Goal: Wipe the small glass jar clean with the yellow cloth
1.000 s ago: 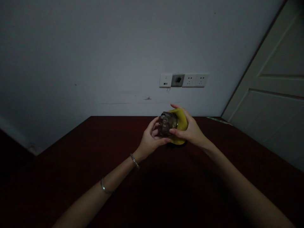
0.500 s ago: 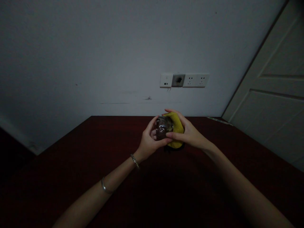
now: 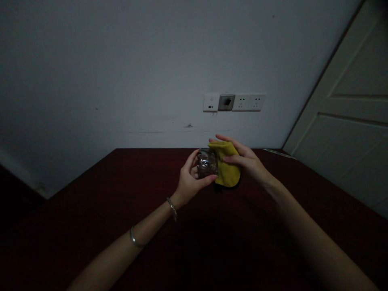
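Observation:
My left hand (image 3: 189, 178) is closed round a small clear glass cup (image 3: 207, 163), thumb along its lower side and fingers behind it. Light glints off the cup's front; what shows through it is dark. A yellow cloth (image 3: 228, 171) with a dark lower edge is pinched in my right hand (image 3: 247, 159), between the thumb in front and the fingers behind. The cloth's left part lies against the right end of the cup and hides it. Both hands are above the dark red table.
The dark red table (image 3: 136, 190) runs back to a pale wall (image 3: 145, 72). A row of wall sockets and switches (image 3: 233, 102) sits above the table's far edge. A white panelled door (image 3: 354, 105) stands on the right. The light is dim.
My right hand has shifted right, its thumb leaving the cup, and more of the yellow cloth now shows. My left hand keeps the cup in nearly the same place.

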`<state>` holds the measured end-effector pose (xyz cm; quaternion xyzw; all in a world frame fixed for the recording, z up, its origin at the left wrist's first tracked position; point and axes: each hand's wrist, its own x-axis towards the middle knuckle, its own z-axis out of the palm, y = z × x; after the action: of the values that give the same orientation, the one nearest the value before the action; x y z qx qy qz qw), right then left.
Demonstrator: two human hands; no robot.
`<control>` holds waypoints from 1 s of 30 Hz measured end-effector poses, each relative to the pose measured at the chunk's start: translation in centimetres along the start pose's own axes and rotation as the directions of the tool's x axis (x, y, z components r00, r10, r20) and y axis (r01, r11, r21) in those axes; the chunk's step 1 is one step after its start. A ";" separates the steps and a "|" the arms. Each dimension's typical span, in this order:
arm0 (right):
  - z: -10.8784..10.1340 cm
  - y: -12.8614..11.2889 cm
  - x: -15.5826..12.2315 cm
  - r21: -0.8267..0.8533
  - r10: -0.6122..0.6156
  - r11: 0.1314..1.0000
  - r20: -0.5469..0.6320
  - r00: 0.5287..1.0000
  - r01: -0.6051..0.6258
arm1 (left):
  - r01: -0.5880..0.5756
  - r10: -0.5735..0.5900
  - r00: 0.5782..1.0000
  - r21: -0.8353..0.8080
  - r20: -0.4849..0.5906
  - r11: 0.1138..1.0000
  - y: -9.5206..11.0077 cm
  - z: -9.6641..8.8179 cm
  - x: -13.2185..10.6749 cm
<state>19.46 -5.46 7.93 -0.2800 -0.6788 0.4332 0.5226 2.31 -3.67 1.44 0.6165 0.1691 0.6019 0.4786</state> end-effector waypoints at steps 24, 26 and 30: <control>0.8 -2.1 -0.9 -0.690 -0.508 0.531 0.206 0.837 0.492 | -0.016 0.019 0.998 0.047 -0.066 0.999 0.4 0.2 0.0; 1.1 -2.4 -1.0 -0.677 -0.493 0.547 0.215 0.843 0.492 | -0.020 0.023 0.997 0.040 -0.077 0.999 0.1 0.0 0.1; 1.1 -3.0 -1.1 -0.624 -0.413 0.643 0.206 0.887 0.444 | -0.016 0.020 0.996 0.043 -0.082 0.999 -0.3 -0.6 0.1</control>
<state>18.92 -8.06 9.95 -0.2664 -0.8446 0.0376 0.4630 1.91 -3.21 1.13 0.6027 0.1956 0.6273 0.4528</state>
